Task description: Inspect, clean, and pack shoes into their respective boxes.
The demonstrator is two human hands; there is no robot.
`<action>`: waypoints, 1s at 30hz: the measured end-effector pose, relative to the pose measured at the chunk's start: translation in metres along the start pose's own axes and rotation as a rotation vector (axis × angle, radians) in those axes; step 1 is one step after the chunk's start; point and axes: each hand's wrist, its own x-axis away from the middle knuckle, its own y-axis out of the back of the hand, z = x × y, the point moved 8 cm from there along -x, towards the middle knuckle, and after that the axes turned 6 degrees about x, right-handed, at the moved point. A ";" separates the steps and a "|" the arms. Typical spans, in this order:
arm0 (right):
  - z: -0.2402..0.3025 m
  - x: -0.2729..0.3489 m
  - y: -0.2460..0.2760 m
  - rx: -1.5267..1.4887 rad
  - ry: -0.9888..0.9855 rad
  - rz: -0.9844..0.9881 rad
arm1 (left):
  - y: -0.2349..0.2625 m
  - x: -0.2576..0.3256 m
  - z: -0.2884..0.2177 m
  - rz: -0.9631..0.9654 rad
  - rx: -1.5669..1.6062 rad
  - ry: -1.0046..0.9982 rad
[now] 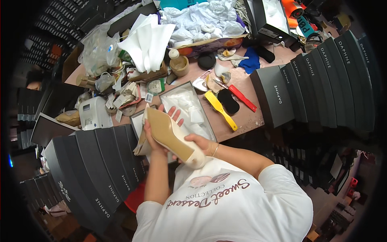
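Note:
A cream shoe (196, 158) is held sole up in front of my chest, its tan sole (169, 135) facing me. My left hand (155, 139) grips one side, with the thumb along the edge and the fingertips showing past the far side. My right hand (200, 144) holds the other side near the end closest to me, thumb on top; its other fingers are mostly hidden under the shoe. Just beyond the hands lies an open grey shoebox (206, 121) lined with white tissue paper (187, 105).
Stacked dark shoeboxes stand at left (90, 173) and right (278, 97). On the pink table lie a yellow-handled brush (221, 111), a red-handled tool (242, 98) and a black oval pad (228, 101). Farther back are a jar (179, 66), white sheets (147, 42) and a white machine (94, 113).

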 end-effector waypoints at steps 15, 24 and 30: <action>0.291 0.167 0.061 1.954 0.421 -1.212 | -0.009 0.006 0.088 -0.151 0.063 0.427; 0.341 0.125 0.046 2.180 0.639 -1.333 | -0.017 0.002 0.082 -0.260 0.076 0.300; 0.436 0.180 0.050 2.478 0.473 -1.688 | -0.012 0.001 0.079 -0.290 0.058 0.303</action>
